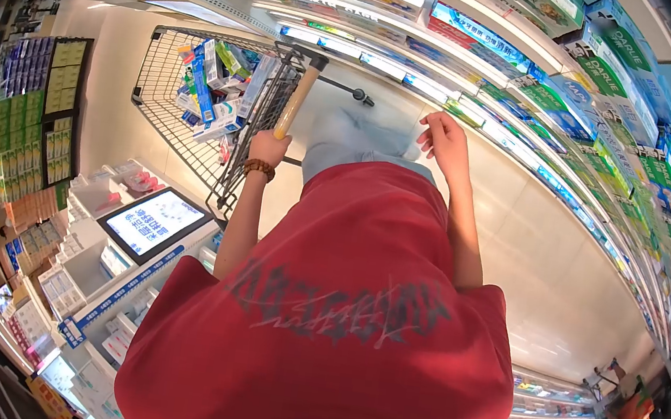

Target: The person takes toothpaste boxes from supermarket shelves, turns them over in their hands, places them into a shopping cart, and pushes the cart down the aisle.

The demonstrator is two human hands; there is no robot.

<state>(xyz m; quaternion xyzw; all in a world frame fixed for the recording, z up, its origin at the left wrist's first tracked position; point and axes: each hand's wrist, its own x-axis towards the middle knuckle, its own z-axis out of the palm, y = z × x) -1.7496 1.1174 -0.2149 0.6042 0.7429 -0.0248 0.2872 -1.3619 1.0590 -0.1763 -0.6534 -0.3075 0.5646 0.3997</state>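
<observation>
My left hand (pixel 270 147), with a beaded bracelet at its wrist, is wrapped around the handle (pixel 297 101) of a wire shopping cart (pixel 179 138). Several toothpaste-like boxes (pixel 201 94) and other packages lie heaped inside the cart. To the right, my right hand (pixel 446 141) hangs in the air in front of my body, fingers loosely bent and a little apart. Nothing shows in it. The toothpaste shelves (pixel 522 141) are the nearest things on that side, and the hand does not touch them.
Shelves of boxed toothpaste (pixel 608 72) curve along the front and right. At the left stand a display counter with a lit screen (pixel 154 224) and a rack of stacked boxes (pixel 32 102). Pale floor (pixel 519 234) runs between my body and the right shelves.
</observation>
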